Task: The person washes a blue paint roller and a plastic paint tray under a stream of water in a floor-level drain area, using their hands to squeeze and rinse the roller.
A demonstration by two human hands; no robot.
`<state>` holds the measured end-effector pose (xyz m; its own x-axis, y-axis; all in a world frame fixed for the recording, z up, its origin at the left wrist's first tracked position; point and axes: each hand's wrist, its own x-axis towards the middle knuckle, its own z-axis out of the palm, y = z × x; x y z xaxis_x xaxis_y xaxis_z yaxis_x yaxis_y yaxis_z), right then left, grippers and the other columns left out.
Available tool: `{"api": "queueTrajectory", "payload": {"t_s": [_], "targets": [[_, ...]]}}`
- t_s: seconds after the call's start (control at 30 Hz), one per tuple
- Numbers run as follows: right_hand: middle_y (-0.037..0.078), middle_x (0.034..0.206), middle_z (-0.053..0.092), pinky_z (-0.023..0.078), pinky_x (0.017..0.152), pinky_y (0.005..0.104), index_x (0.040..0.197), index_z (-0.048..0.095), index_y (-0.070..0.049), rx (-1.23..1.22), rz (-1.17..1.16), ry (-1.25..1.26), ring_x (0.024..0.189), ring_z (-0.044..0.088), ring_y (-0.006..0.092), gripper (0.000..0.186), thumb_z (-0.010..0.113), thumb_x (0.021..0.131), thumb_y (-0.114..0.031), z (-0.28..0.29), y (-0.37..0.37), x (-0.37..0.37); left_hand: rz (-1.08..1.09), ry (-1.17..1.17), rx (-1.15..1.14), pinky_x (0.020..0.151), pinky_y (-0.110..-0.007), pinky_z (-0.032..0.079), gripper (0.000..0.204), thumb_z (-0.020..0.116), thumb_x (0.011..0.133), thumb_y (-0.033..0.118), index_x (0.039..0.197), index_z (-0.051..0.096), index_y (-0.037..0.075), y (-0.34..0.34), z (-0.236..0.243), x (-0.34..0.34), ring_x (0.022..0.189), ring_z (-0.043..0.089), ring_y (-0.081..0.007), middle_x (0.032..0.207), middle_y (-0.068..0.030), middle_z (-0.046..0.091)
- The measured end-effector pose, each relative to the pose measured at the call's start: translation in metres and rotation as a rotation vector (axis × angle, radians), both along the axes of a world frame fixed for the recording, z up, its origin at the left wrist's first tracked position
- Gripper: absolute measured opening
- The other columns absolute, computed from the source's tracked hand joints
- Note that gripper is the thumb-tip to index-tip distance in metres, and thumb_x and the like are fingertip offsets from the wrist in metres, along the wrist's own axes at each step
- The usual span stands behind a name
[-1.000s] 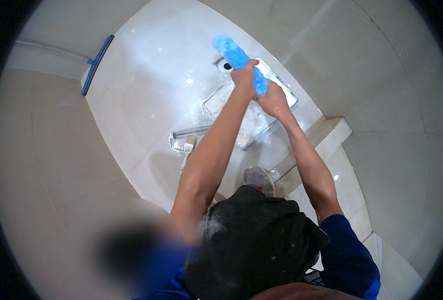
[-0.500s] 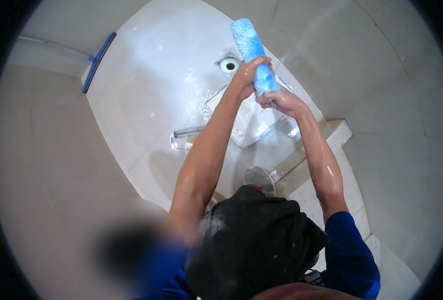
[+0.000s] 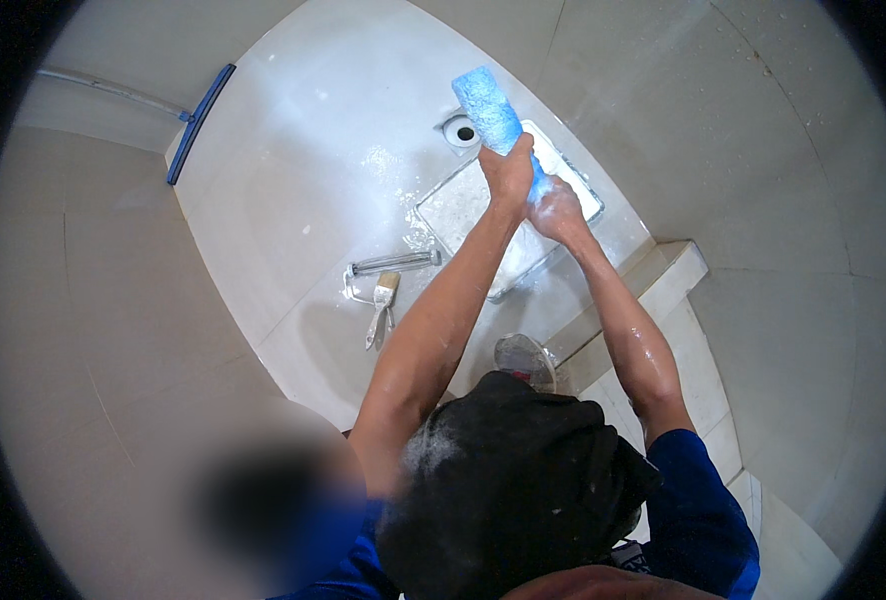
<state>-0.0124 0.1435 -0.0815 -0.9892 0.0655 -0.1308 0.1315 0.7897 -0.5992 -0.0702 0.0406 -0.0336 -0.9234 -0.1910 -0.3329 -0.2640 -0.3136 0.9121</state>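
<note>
Left hand (image 3: 509, 172) wrapped around the lower part of a blue paint-roller sleeve (image 3: 490, 110), fingers curled tight against its fuzzy surface. Right hand (image 3: 557, 210) closed on the sleeve's lowest end, just below and to the right of the left hand, the 2 hands touching. Sleeve held up and tilted, upper end leaning away from the grip toward the upper left, most of its length standing free above the left hand. Both forearms wet and shiny, raised over a white tiled floor (image 3: 293, 190).

Directly beneath the grip, a rectangular white paint tray (image 3: 468, 205), its inside streaked with white. Just beyond the sleeve's upper end, a round floor drain (image 3: 464, 131). Below and to the left of the grip, on the wet floor, a metal roller frame (image 3: 393, 264) lying flat, and touching it a small flat paintbrush (image 3: 382, 300) with a pale handle. White splashes scattered on the floor between the tray and the frame.

Nearer the body than the grip, under the right forearm, a round dark container (image 3: 523, 358) with a whitish rim, beside a low tiled step (image 3: 675, 272). Far to the left of the grip, a blue floor squeegee (image 3: 199, 122) leaning along the edge of the floor by the wall. Black cloth bundle (image 3: 513, 480) at the lower edge, flecked with white.
</note>
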Motion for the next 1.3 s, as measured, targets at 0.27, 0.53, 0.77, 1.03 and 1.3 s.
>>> {"api": "queueTrajectory", "payload": {"t_s": [0.27,0.53,0.77,1.03,1.3], "targets": [[0.022,0.081,0.071,0.056,0.075,0.0490,0.100,0.065,0.002,0.311,0.014,0.250,0.077,0.071,0.0419,0.031,0.077,0.080,-0.018,0.056,-0.022,0.009,0.216,-0.141,0.059,0.077,-0.045,0.056,0.043,0.076,0.084,0.018,0.115,0.061,-0.006,-0.001,-0.001,-0.013,0.087,0.067,-0.0281,0.099,-0.0160,0.067],[0.024,0.102,0.071,0.054,0.085,0.0482,0.118,0.059,0.002,0.212,0.054,0.328,0.096,0.070,0.0400,0.051,0.082,0.077,-0.016,0.095,-0.031,0.004,-0.001,-0.220,0.352,0.095,-0.045,0.051,0.072,0.081,0.088,0.037,0.136,0.048,-0.006,-0.031,0.022,-0.019,0.114,0.060,-0.0302,0.126,-0.0177,0.059],[0.025,0.092,0.071,0.056,0.082,0.0464,0.127,0.057,0.005,-0.023,-0.027,0.156,0.089,0.072,0.0403,0.058,0.078,0.086,-0.031,0.097,-0.027,0.008,-0.321,-0.157,0.397,0.095,-0.041,0.047,0.051,0.060,0.103,0.037,0.136,0.049,0.000,-0.049,0.006,-0.003,0.111,0.056,-0.0239,0.125,-0.0110,0.057],[0.013,0.087,0.072,0.054,0.072,0.0347,0.117,0.065,0.006,-0.564,-0.202,0.071,0.078,0.071,0.0214,0.052,0.068,0.098,-0.042,0.074,-0.016,0.025,-0.233,-0.151,0.493,0.103,-0.044,0.047,0.058,0.065,0.100,0.022,0.146,0.037,0.001,-0.047,0.004,0.030,0.123,0.053,-0.0284,0.132,-0.0149,0.053],[0.005,0.085,0.068,0.051,0.074,0.0320,0.116,0.065,-0.006,-1.189,-0.350,-0.193,0.076,0.066,0.0156,0.047,0.050,0.106,-0.050,0.078,-0.024,0.026,-0.203,-0.053,0.432,0.089,-0.036,0.053,0.069,0.076,0.093,0.022,0.146,0.037,0.001,-0.049,-0.015,0.039,0.108,0.062,-0.0240,0.127,-0.0148,0.057]]}}
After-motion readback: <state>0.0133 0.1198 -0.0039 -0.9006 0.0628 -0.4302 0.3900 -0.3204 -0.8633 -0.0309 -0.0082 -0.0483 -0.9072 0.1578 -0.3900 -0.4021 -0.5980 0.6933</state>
